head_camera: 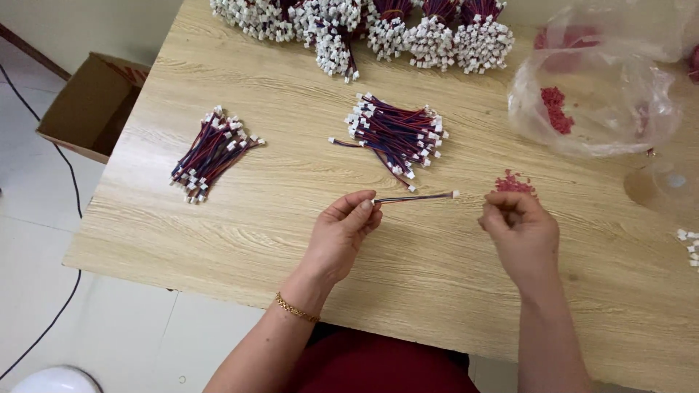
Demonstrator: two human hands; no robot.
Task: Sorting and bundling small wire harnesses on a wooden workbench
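The left hand (342, 233) pinches one end of a short cable (415, 197), a thin red-and-blue lead with a small white plug at each end, held level just above the table (240, 218). The right hand (520, 229) sits just right of the cable's free plug, fingers curled together; whether they hold anything I cannot tell. Beyond the cable lies a loose pile (397, 137) of like leads, and red bits (513, 183) lie just past the right hand.

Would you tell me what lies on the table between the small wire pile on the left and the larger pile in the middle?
Nothing: in the head view, only bare wooden table separates the small wire pile from the larger pile.
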